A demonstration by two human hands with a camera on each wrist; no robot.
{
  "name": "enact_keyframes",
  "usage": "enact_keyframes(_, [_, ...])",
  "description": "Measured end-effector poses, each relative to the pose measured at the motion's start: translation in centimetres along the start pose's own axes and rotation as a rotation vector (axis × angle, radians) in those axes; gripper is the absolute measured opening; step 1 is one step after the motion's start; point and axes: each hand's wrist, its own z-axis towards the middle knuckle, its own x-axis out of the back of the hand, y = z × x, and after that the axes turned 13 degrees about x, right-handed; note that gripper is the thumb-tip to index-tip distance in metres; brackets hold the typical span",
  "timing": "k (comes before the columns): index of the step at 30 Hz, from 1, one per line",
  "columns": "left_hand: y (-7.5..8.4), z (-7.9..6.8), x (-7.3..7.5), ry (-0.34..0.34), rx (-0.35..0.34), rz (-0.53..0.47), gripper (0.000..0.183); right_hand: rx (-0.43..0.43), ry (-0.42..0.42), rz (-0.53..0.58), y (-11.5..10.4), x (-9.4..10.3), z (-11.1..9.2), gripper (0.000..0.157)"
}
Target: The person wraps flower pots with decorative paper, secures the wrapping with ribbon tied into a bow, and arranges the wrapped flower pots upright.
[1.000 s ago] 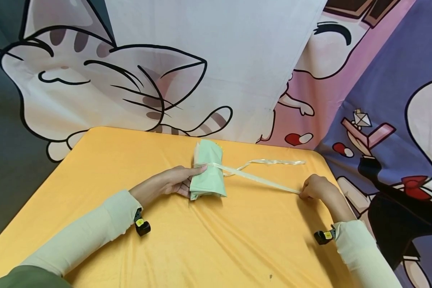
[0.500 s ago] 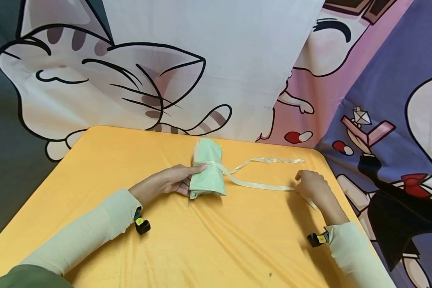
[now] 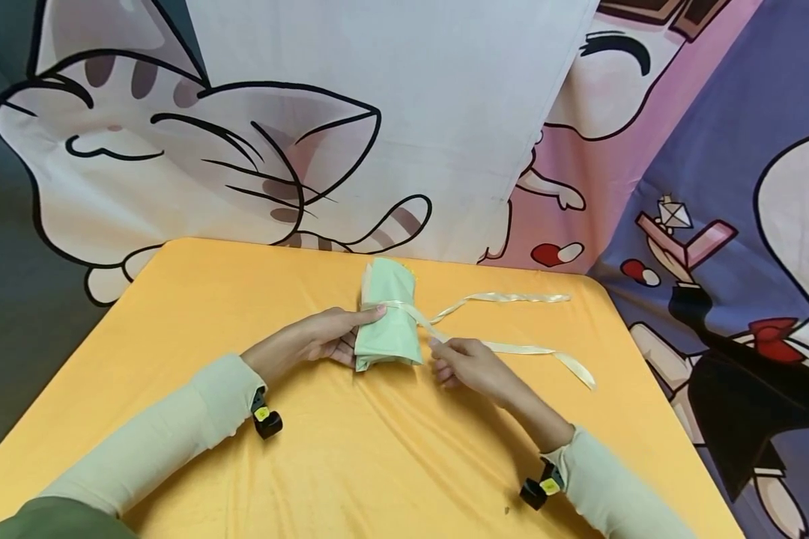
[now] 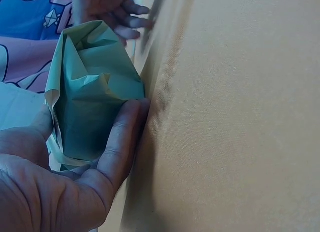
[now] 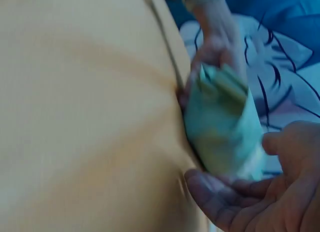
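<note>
A mint-green wrapped package point(image 3: 391, 337) lies on the yellow-covered table, its folded end visible in both wrist views. A cream satin ribbon point(image 3: 404, 306) runs round its middle. One tail stretches back right; the other passes behind my right hand and ends farther right. My left hand point(image 3: 326, 335) grips the package's left side, thumb over the ribbon and fingers underneath. At the package's right side is my right hand point(image 3: 475, 367), fingertips right at the ribbon where it leaves the package. In the right wrist view, thumb and fingers of this hand point(image 5: 280, 187) stand apart.
The yellow tablecloth point(image 3: 350, 464) has creases and a small dark spot near the front. Behind the table hangs a cartoon cat cloth point(image 3: 458, 135), with a blue and pink printed cloth point(image 3: 728, 150) on the right. Each wrist carries a small black camera.
My right hand has let go of the ribbon's front tail and moved left to the package. That tail has gone from taut to slack on the table. The left hand keeps its grip.
</note>
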Motion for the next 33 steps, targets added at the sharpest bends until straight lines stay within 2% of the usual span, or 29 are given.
enact_keyframes(2, [-0.1, 0.1, 0.0, 0.000, 0.002, 0.000, 0.067, -0.039, -0.004, 0.098, -0.3, -1.2, 0.4, 0.058])
enact_keyframes(4, [-0.1, 0.1, 0.0, 0.000, 0.004, -0.002, 0.067, -0.062, 0.006, 0.132, -0.6, -2.1, 0.8, 0.060])
enact_keyframes(9, [-0.3, 0.1, 0.0, 0.000, 0.007, -0.003, 0.068, -0.078, 0.006, 0.184, -1.1, -3.5, 1.9, 0.061])
enact_keyframes(12, [-0.4, 0.2, -0.1, -0.004, 0.002, 0.000, 0.069, -0.071, -0.010, 0.199, -1.1, -4.0, 2.2, 0.067])
enact_keyframes(16, [-0.4, 0.3, -0.1, -0.007, -0.003, 0.005, 0.070, -0.066, -0.017, 0.213, -1.2, -4.3, 2.3, 0.072])
enact_keyframes(33, [-0.1, 0.1, -0.1, 0.009, -0.019, 0.018, 0.071, -0.037, -0.022, 0.247, -1.7, -4.4, 3.0, 0.064])
